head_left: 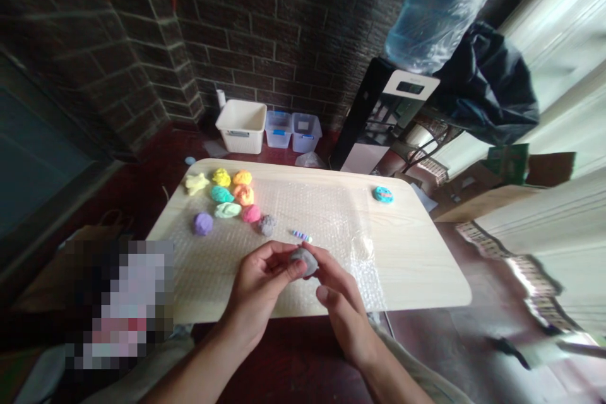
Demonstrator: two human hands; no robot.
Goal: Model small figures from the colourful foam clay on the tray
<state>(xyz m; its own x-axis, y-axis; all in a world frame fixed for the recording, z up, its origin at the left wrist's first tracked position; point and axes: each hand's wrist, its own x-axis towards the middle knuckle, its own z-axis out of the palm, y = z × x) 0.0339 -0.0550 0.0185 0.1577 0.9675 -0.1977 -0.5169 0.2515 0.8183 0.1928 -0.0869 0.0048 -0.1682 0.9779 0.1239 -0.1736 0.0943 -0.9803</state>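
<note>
Grey clay, one lump [304, 261], sits pinched in my left fingers [297, 265] at lower centre; my right fingers [318, 268] touch its side. Nine coloured lumps [221, 194] and one more greyish lump [267, 225] lie left.

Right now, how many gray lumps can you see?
2. The first gray lump sits on the bubble wrap, beside the pink lump; the second gray lump is between the left hand and right hand.
</note>
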